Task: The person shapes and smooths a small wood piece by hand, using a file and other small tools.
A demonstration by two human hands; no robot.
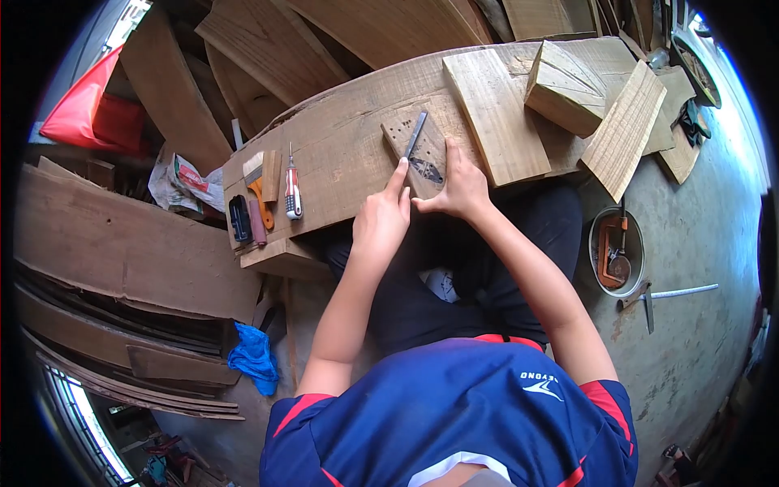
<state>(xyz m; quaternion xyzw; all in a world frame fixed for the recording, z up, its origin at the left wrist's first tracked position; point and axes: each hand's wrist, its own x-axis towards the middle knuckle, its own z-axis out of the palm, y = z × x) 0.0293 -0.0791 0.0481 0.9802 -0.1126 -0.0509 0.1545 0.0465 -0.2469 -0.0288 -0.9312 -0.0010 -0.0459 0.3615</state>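
Observation:
My left hand (381, 217) is closed low over the near end of a narrow flat metal blade (417, 132). Its index finger stretches along the blade, and any handle is hidden. Beneath the blade lies a small wooden board (399, 135) with several small dark holes and a dark patch (427, 170) that I cannot make out. My right hand (459, 188) grips the near right part of this board, index finger on its right edge and thumb at the near edge. The board rests tilted on a thick wooden plank bench (341, 172).
To the left lie a red-and-white screwdriver (293, 191), a brush (255, 174) and a black object (239, 217). Right of my hands are a flat board (497, 118), a wood block (566, 88) and a slanting board (623, 130). A bucket (637, 264) with an orange clamp stands on the floor.

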